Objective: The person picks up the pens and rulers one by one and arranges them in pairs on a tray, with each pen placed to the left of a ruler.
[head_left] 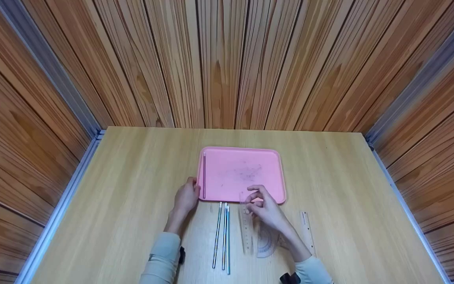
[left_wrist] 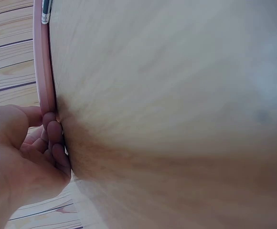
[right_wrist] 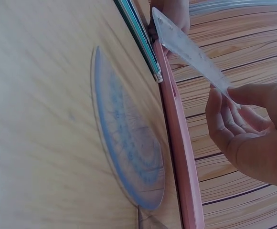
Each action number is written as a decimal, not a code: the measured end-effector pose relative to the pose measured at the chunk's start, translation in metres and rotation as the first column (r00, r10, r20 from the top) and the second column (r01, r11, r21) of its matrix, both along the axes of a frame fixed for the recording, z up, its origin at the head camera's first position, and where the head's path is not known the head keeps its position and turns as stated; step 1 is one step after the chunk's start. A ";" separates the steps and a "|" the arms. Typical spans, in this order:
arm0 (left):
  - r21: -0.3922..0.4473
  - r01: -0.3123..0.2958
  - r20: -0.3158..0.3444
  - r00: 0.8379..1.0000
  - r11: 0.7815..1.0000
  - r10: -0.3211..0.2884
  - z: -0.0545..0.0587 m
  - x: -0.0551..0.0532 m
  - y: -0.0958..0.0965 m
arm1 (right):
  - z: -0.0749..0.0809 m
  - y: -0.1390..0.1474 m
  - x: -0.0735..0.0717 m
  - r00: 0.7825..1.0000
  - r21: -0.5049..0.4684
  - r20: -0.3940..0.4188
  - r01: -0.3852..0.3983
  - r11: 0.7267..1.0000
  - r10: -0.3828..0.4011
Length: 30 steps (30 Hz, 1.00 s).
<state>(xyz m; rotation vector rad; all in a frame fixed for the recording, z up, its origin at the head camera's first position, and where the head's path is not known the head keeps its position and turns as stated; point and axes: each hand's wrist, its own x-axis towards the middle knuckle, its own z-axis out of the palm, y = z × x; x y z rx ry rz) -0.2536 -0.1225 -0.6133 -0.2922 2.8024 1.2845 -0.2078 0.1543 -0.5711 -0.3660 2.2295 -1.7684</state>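
Observation:
My left hand (head_left: 186, 197) grips the left front corner of a pink tray (head_left: 231, 165), thumb and fingers at its rim (left_wrist: 44, 71). My right hand (head_left: 266, 209) pinches a clear ruler (head_left: 246, 232) between thumb and fingers near one end. The ruler slants up off the table in the right wrist view, its far end toward me and its held end over the tray's front rim. One dark pencil (head_left: 204, 175) lies along the tray's left side. Three pencils (head_left: 224, 236) lie between my forearms, and a clear protractor (head_left: 266, 242) lies flat beside the ruler.
A second clear ruler (head_left: 307, 228) lies right of my right forearm. Part of another clear piece (head_left: 283, 241) shows by the protractor, mostly hidden under that forearm. Wood-panelled walls (head_left: 227, 63) enclose the table (head_left: 132, 165) at the back and sides.

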 end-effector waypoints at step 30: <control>0.000 0.012 -0.001 1.000 1.000 -0.012 0.001 0.001 -0.001 | 0.001 -0.026 -0.015 0.995 -0.010 -0.049 0.089 0.996 -0.090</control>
